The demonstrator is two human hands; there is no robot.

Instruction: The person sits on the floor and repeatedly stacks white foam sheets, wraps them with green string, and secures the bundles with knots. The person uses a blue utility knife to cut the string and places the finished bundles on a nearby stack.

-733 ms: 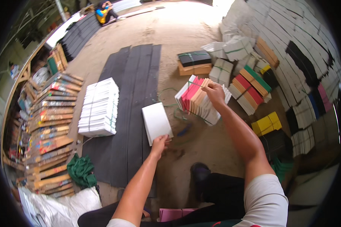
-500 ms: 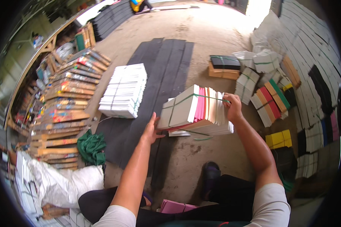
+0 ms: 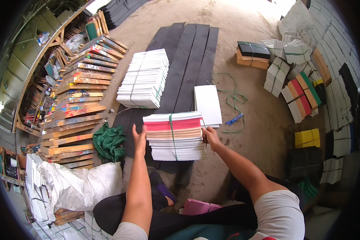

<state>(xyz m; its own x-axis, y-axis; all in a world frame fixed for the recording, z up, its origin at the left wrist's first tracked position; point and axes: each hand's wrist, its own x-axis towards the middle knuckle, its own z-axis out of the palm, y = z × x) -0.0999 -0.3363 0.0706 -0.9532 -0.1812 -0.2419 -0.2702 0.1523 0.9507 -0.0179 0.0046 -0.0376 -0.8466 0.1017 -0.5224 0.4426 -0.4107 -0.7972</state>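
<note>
In front of me is a strapped bundle of sheets (image 3: 188, 145), white with pink and peach layers, its layered edges facing up. A green strap (image 3: 173, 138) crosses it. My left hand (image 3: 140, 140) is at the bundle's left side, fingers stretched and apart; whether it touches is hard to tell. At the right side, my right hand (image 3: 213, 138) has its fingers closed at the edge, where the cross strap runs; they appear to grip this strap. Just beyond lies a flat stack of white sheets (image 3: 208, 105), with a blue-handled tool (image 3: 234, 119) and loose green strapping (image 3: 237, 96) to its right.
A tall strapped white stack (image 3: 142, 80) stands on dark boards (image 3: 184, 60). Paint-stained wooden frames (image 3: 82, 86), a green cloth (image 3: 109, 142) and a white sack (image 3: 84, 180) line the left. More bundles (image 3: 302, 96) and a yellow block (image 3: 307, 138) are at right. A pink bundle (image 3: 200, 207) lies near my legs.
The bundle has come nearer and turned, its layered edges now facing up. The white sheets, blue-handled tool and loose strapping beyond it have come into sight. Both hands stay beside it.
</note>
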